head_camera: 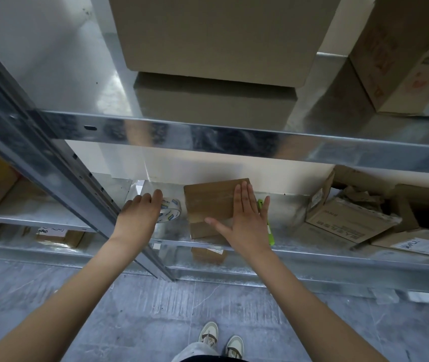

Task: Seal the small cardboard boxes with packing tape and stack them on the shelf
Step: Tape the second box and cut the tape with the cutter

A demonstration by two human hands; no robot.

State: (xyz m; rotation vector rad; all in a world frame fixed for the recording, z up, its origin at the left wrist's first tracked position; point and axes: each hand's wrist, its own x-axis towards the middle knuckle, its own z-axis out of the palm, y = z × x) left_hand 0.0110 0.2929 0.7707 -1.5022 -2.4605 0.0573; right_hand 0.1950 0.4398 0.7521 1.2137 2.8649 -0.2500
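Directly under the right hand's [244, 220] flat fingers [243, 198] lies the box [208, 202].

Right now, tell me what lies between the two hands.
Head view: the tape roll beside the left hand, then bare shelf, then the small box under the right hand.

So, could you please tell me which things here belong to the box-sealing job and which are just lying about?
For the job: small box under the right hand; tape roll at the left hand; shelf.
Lying about: green cutter; torn-open boxes; big boxes above.
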